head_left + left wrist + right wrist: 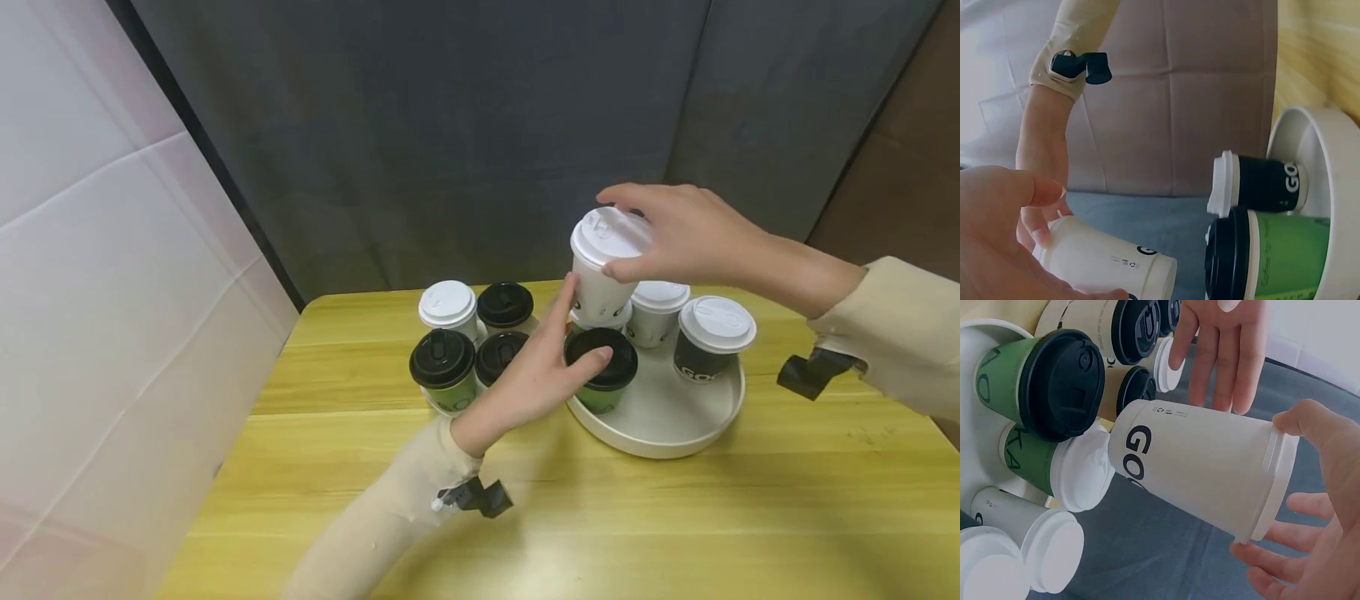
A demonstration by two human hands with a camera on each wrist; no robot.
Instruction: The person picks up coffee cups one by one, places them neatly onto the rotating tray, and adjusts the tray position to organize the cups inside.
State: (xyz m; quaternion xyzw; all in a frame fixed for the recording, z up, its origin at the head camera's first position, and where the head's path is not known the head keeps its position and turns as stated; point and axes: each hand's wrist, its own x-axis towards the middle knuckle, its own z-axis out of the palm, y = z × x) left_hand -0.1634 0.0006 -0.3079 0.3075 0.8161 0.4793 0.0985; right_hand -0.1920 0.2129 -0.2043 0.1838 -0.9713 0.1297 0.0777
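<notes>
My right hand (686, 233) grips a white paper cup (597, 293) by its white lid, thumb on one side and fingers on the other. The cup is over the back left of a round off-white tray (660, 451). Its base is close to the white lid of a green cup (1082, 469); whether they touch I cannot tell. My left hand (536, 375) has its fingers extended beside the white cup, fingertips at its side. Below that hand stands a green cup with a black lid (609, 362), partly covered by the thumb.
On the tray also stand a white cup (656, 315) and a black cup with a white lid (716, 333). Left of it is a cluster with a white-lidded cup (447, 305) and several black-lidded cups (442, 358). A grey curtain (420, 150) hangs behind the wooden table (322, 467).
</notes>
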